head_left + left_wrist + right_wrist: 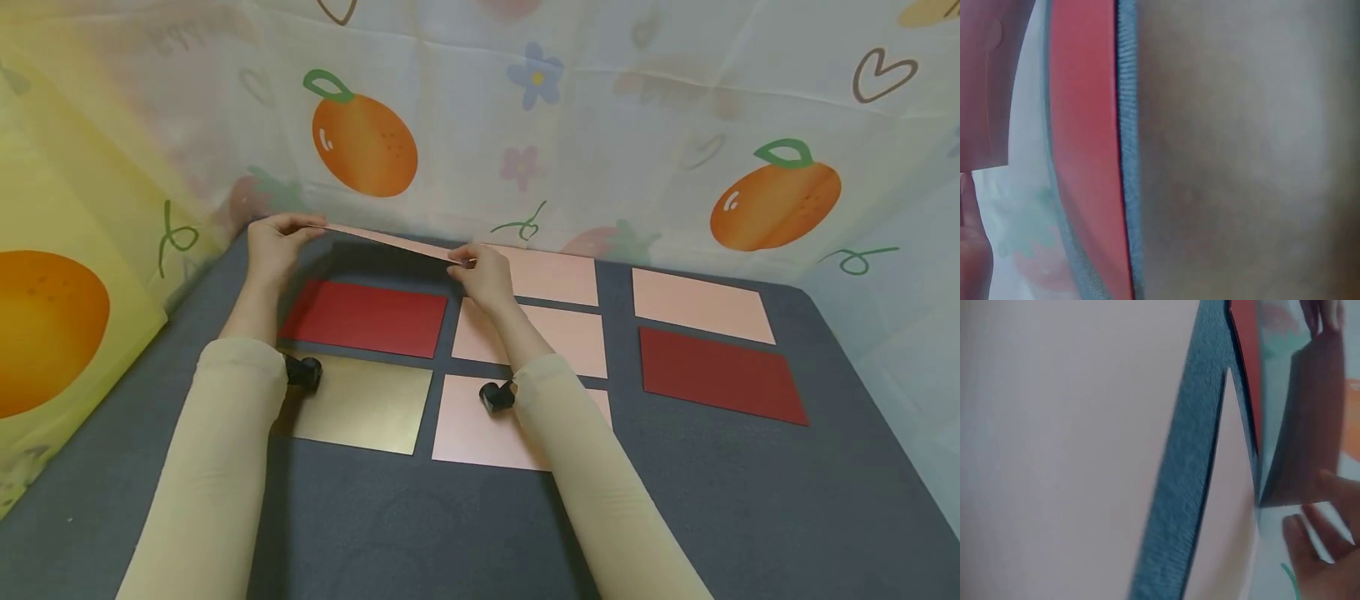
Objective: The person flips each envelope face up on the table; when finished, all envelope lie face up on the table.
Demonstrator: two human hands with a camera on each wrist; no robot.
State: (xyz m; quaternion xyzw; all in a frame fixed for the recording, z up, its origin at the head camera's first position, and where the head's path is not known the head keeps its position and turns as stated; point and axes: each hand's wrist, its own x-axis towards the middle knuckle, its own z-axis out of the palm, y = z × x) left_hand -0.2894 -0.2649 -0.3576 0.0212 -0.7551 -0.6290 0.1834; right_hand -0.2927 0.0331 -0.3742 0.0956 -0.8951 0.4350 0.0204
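Observation:
A thin pink envelope (386,240) is held up almost edge-on above the far left of the dark table. My left hand (272,248) pinches its left end, and my right hand (486,277) pinches the right end. The left wrist view catches the envelope's underside (985,87), with a seam line and a small rounded tab, above part of the left hand (974,259). In the right wrist view the envelope (1309,425) looks shaded and slightly bowed. Below it on the table lies a red envelope (367,318). A gold one (363,404) is nearer, partly behind the left wrist.
Pink envelopes (558,277) (573,337) (476,421) form a middle column, partly covered by the right arm. Another pink envelope (701,304) and a dark red one (720,375) lie at the right. A printed cloth (600,167) hangs behind the table (420,533).

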